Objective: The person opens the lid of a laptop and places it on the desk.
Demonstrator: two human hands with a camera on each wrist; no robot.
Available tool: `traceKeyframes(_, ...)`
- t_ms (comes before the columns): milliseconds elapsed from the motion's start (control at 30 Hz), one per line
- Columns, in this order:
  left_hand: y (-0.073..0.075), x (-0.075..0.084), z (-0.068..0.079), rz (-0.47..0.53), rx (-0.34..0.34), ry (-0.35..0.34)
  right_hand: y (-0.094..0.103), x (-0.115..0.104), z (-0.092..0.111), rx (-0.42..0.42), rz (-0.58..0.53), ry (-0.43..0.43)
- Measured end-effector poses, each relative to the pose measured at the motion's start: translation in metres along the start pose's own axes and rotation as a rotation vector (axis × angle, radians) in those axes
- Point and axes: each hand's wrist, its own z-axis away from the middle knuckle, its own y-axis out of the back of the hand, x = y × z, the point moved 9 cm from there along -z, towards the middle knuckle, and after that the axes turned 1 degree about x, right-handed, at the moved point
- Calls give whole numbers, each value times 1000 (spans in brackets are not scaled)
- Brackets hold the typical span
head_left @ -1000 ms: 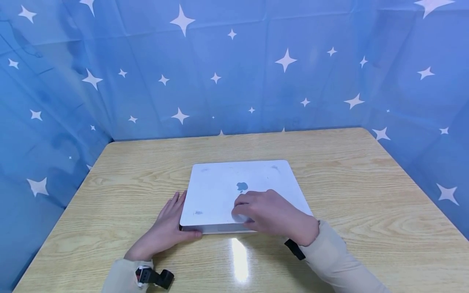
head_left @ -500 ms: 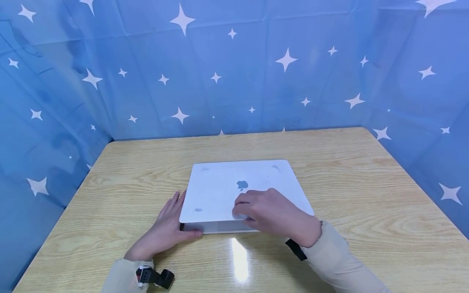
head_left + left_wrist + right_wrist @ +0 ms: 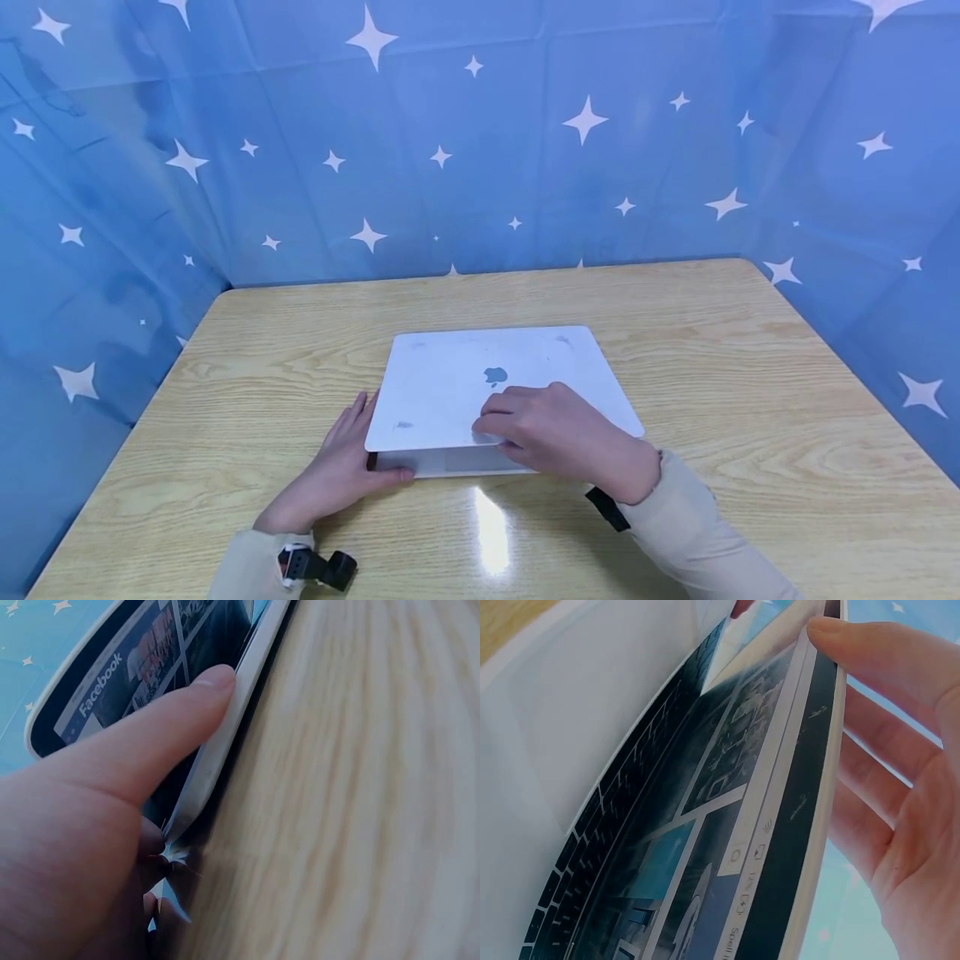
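A silver laptop [image 3: 442,392] with an apple logo lies mid-table, its lid raised a little off the base [image 3: 427,463]. My right hand [image 3: 558,437] pinches the lid's front edge, thumb under it and fingers on top. In the right wrist view, a lit screen [image 3: 772,772] slants over the dark keyboard [image 3: 626,769]. At the front left corner, my left hand [image 3: 337,471] touches the base, thumb along the front and straight fingers down the left side. The left wrist view has that thumb [image 3: 165,731] lying over the base's edge, with the other fingers mostly hidden.
The wooden table [image 3: 750,375] extends around the laptop on every side. Behind it hangs a blue curtain [image 3: 510,183] with white stars. A black wrist camera [image 3: 318,568] is strapped at the left sleeve.
The front edge of the laptop lid has risen slightly with my right hand, widening the gap above the base. My left hand has stayed in place.
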Motion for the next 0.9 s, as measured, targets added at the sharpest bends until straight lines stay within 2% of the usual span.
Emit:
traceKeyframes(533, -2, 1, 0, -20, 16, -38, 10, 0, 1, 77, 35, 22)
traceKeyframes(900, -1, 1, 1, -18, 13, -41, 14, 2, 0, 100, 33, 1)
